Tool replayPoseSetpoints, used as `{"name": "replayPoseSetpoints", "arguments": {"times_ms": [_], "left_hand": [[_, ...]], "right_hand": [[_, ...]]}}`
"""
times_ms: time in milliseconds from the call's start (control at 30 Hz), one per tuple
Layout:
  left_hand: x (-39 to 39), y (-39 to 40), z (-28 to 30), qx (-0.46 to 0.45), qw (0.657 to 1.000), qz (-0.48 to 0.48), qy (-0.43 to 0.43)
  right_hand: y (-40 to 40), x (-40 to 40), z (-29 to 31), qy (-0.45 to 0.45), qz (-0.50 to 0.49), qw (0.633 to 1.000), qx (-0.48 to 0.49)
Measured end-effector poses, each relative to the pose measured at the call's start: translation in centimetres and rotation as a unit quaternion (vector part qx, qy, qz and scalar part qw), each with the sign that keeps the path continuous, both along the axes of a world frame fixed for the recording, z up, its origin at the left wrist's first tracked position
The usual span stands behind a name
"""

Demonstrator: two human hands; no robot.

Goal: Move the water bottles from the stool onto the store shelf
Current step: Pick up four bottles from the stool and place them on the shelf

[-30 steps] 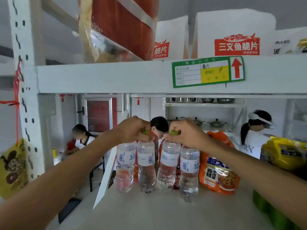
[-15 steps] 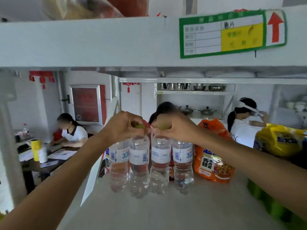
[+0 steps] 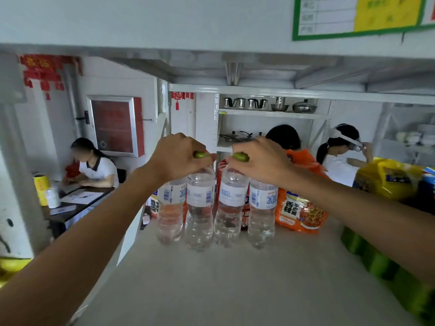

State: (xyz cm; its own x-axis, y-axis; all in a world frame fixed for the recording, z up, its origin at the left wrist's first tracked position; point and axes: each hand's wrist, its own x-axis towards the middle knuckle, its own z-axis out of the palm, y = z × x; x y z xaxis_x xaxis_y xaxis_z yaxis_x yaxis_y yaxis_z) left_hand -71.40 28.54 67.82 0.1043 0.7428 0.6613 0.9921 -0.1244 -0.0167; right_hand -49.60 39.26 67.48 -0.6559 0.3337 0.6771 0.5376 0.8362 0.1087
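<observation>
Several clear water bottles with white labels and green caps hang in a row over the white store shelf (image 3: 235, 285). My left hand (image 3: 176, 156) grips the necks of the two left bottles (image 3: 186, 208). My right hand (image 3: 259, 161) grips the necks of the two right bottles (image 3: 244, 208). The bottle bottoms are at or just above the shelf surface; I cannot tell whether they touch. The stool is out of view.
An orange noodle packet (image 3: 299, 212) lies right behind the bottles. A yellow bag (image 3: 388, 177) and green packs (image 3: 388, 271) line the right side. The upper shelf beam (image 3: 164, 22) runs overhead. People sit and stand beyond the shelf. The left shelf edge (image 3: 122, 252) drops off.
Both hands have carried the bottles further in under the upper shelf and lower toward the shelf surface; the view has closed in and the upper shelf's boxes have left the frame.
</observation>
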Motion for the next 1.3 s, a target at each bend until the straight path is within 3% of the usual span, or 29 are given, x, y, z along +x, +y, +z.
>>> {"name": "replayPoseSetpoints", "arguments": {"times_ms": [233, 600, 967, 1300], "left_hand": [[-1.2, 1.2, 0.0, -0.018, 0.998, -0.022, -0.06], [-0.9, 0.9, -0.3, -0.014, 0.996, -0.047, -0.075], [-0.6, 1.2, -0.8, 0.05, 0.997, 0.004, -0.065], [0.0, -0.3, -0.8, 0.06, 0.988, 0.066, -0.123]], "right_hand": [[-1.1, -0.3, 0.5, 0.051, -0.013, 0.994, -0.1], [-2.7, 0.1, 0.6, 0.068, -0.013, 0.991, -0.114], [-3.1, 0.8, 0.6, 0.056, -0.032, 0.986, -0.152], [-3.6, 1.4, 1.2, 0.027, 0.044, 0.972, -0.231]]}}
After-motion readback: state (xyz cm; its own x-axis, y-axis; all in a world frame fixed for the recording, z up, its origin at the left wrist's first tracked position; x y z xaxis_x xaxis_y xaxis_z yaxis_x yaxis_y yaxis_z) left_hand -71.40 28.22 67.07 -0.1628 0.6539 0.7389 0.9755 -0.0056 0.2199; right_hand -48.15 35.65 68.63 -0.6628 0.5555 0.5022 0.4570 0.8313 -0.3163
